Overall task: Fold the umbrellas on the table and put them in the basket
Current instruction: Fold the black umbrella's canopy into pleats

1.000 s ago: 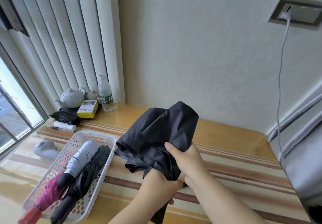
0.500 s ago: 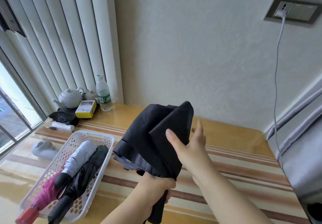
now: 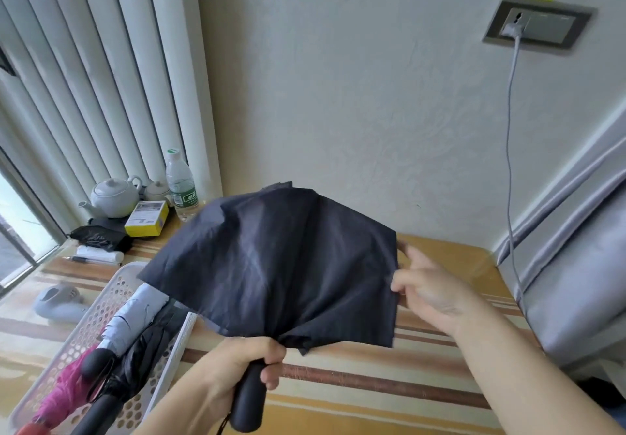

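Spreading between both hands: black umbrella [image 3: 271, 265], left hand [image 3: 244, 363] gripping handle.

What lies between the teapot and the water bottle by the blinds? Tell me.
In the head view, a smaller white lidded pot sits between the teapot and the water bottle, behind the yellow box.

Striped table [image 3: 389, 387] with basket [image 3: 101, 302], teapot [image 3: 113, 194], bottle [image 3: 181, 185].

The spread black umbrella [image 3: 271, 265] fills the middle of the frame and covers the upper right corner of the white basket [image 3: 101, 302]. Three folded umbrellas [image 3: 132, 326] occupy the basket. Bare striped table [image 3: 372, 394] lies open at lower right.
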A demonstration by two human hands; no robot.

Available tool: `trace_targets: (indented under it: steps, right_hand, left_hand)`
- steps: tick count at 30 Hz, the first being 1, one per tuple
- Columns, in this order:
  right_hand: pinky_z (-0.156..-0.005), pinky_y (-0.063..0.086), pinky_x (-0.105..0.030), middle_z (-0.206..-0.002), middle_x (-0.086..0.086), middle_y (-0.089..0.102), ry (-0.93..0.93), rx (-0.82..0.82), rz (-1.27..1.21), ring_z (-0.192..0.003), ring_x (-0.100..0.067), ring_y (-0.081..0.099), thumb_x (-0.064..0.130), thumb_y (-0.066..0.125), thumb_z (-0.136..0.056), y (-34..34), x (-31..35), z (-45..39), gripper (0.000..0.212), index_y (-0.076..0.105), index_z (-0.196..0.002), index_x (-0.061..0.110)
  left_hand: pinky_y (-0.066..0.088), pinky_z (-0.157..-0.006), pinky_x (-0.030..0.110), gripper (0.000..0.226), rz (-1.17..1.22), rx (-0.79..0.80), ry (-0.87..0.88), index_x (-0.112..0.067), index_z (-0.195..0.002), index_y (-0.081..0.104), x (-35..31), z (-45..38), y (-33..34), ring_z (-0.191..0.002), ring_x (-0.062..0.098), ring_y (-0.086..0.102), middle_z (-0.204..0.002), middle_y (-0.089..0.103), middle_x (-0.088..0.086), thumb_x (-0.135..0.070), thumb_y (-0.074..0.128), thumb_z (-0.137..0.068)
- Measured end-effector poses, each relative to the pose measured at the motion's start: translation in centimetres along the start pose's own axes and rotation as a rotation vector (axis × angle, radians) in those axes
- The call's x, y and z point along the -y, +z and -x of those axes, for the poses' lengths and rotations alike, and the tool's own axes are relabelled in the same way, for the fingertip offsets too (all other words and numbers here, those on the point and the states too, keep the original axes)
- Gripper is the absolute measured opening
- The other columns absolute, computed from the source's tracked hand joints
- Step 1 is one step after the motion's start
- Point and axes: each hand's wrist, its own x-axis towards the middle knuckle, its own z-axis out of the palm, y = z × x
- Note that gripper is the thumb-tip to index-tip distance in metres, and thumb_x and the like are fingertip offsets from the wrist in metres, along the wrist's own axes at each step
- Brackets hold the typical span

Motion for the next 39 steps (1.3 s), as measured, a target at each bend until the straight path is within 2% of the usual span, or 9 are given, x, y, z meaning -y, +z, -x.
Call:
trace_targets:
  steps: [5, 10, 13, 18, 23, 28, 30, 35, 39]
  right_hand:
    - [-0.077, 0.053, -0.031, -0.103, -0.002, 0.073, -0.171, 0.014, 0.123, -0.086, -0.015, 0.069, 0.032, 0.066, -0.082, -0.7, 2.3, -0.3, 0.037, 0.060, -0.118, 0.029]
    - [-0.076, 0.054, -0.029, -0.089, -0.002, 0.074, -0.291, 0.144, 0.468, -0.080, -0.015, 0.068, 0.016, 0.064, -0.090, -0.6, 4.7, -0.2, 0.009, 0.069, -0.097, 0.015]
    - [-0.074, 0.054, -0.029, -0.086, -0.002, 0.074, -0.165, 0.218, 0.662, -0.076, -0.013, 0.068, 0.034, 0.070, -0.080, -0.9, 5.4, 0.0, 0.025, 0.071, -0.087, 0.010]
    - [-0.071, 0.037, -0.032, -0.074, -0.009, 0.058, -0.245, 0.123, 0.609, -0.073, -0.018, 0.050, 0.038, 0.073, -0.063, -2.1, 6.0, 0.0, 0.049, 0.064, -0.079, -0.007]
    - [-0.072, 0.055, -0.026, -0.082, -0.004, 0.073, -0.258, 0.172, 0.588, -0.075, -0.012, 0.066, 0.020, 0.055, -0.094, -2.6, 6.3, -0.3, 0.022, 0.073, -0.087, 0.009]
    - [-0.058, 0.050, -0.017, -0.086, -0.007, 0.073, -0.357, 0.231, 0.304, -0.070, -0.014, 0.065, 0.019, 0.057, -0.081, -2.5, 6.3, 0.2, 0.022, 0.076, -0.093, 0.020]
    - [-0.051, 0.044, -0.018, -0.080, -0.010, 0.070, -0.400, 0.146, 0.468, -0.060, -0.019, 0.055, 0.023, 0.059, -0.084, -2.6, 6.3, 0.1, 0.016, 0.074, -0.092, 0.024]
    - [-0.093, 0.050, -0.027, -0.103, 0.015, 0.073, -0.364, 0.154, 0.881, -0.098, 0.001, 0.066, 0.040, 0.065, -0.086, -1.4, 7.6, -0.3, 0.020, 0.068, -0.105, 0.033]
    - [-0.074, 0.046, -0.016, -0.087, 0.017, 0.068, -0.484, 0.072, 0.948, -0.077, 0.005, 0.061, 0.041, 0.067, -0.087, 2.4, 8.1, -0.9, 0.009, 0.069, -0.089, 0.033]
  left_hand:
    - [0.036, -0.044, 0.028, 0.034, -0.010, 0.161, -0.015, -0.006, -0.046, 0.042, -0.6, 0.7, -0.5, -0.038, 0.019, 0.032, -0.043, 0.036, 0.005, -0.014, 0.075, -0.042]
    - [0.035, -0.041, 0.026, 0.042, 0.008, 0.222, 0.023, 0.001, -0.056, 0.060, -0.8, 1.4, -0.1, -0.035, 0.018, 0.036, -0.048, 0.043, 0.014, -0.024, 0.090, -0.041]
    - [0.037, -0.043, 0.025, 0.041, -0.053, 0.169, 0.039, 0.002, -0.053, 0.056, -0.5, 1.1, -0.1, -0.037, 0.020, 0.037, -0.042, 0.042, 0.012, -0.026, 0.083, -0.043]
    - [0.035, -0.047, 0.028, 0.047, -0.034, 0.008, 0.021, -0.002, -0.045, 0.046, 0.3, 0.1, -0.8, -0.040, 0.022, 0.035, -0.040, 0.037, 0.008, -0.027, 0.083, -0.029]
    - [0.037, -0.048, 0.026, 0.051, -0.058, 0.077, 0.064, -0.002, -0.046, 0.047, 0.5, 0.1, -1.1, -0.041, 0.022, 0.036, -0.041, 0.037, 0.007, -0.033, 0.084, -0.032]
    - [0.037, -0.050, 0.026, 0.050, -0.009, 0.145, 0.053, -0.002, -0.044, 0.046, 1.0, 0.1, -1.3, -0.044, 0.023, 0.037, -0.041, 0.037, 0.007, -0.033, 0.084, -0.033]
    - [0.038, -0.050, 0.025, 0.050, -0.012, 0.165, 0.058, -0.003, -0.042, 0.045, 1.0, 0.0, -1.2, -0.043, 0.022, 0.038, -0.041, 0.037, 0.007, -0.035, 0.083, -0.034]
    - [0.039, -0.054, 0.022, 0.031, -0.218, 0.307, 0.119, -0.011, -0.042, 0.054, 0.6, -0.2, -1.2, -0.045, 0.019, 0.046, -0.042, 0.045, 0.006, -0.035, 0.066, -0.058]
    - [0.037, -0.051, 0.021, 0.029, -0.244, 0.379, 0.087, -0.012, -0.047, 0.059, 1.1, -0.4, -0.7, -0.044, 0.014, 0.047, -0.043, 0.049, 0.004, -0.033, 0.069, -0.064]
